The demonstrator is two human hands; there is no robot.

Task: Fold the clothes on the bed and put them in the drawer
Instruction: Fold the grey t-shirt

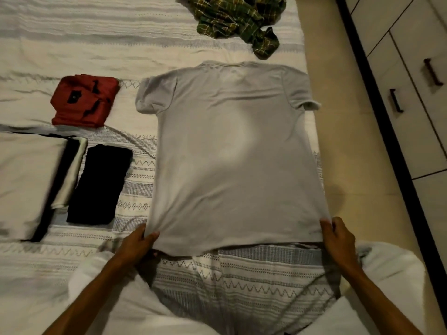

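A grey T-shirt (232,151) lies spread flat on the bed (72,44), collar away from me, hem toward me. My left hand (137,245) pinches the hem's left corner. My right hand (337,238) pinches the hem's right corner. A crumpled green plaid shirt (239,20) lies at the far edge of the bed. A folded red garment (84,101) and a folded black garment (99,184) lie to the left of the T-shirt. Drawer fronts (411,97) with dark handles stand at the right.
A folded white-and-black cloth (31,182) lies at the far left beside the black garment. A strip of tan floor (343,146) runs between the bed's right edge and the drawer unit. My knees in white clothing frame the bottom of the view.
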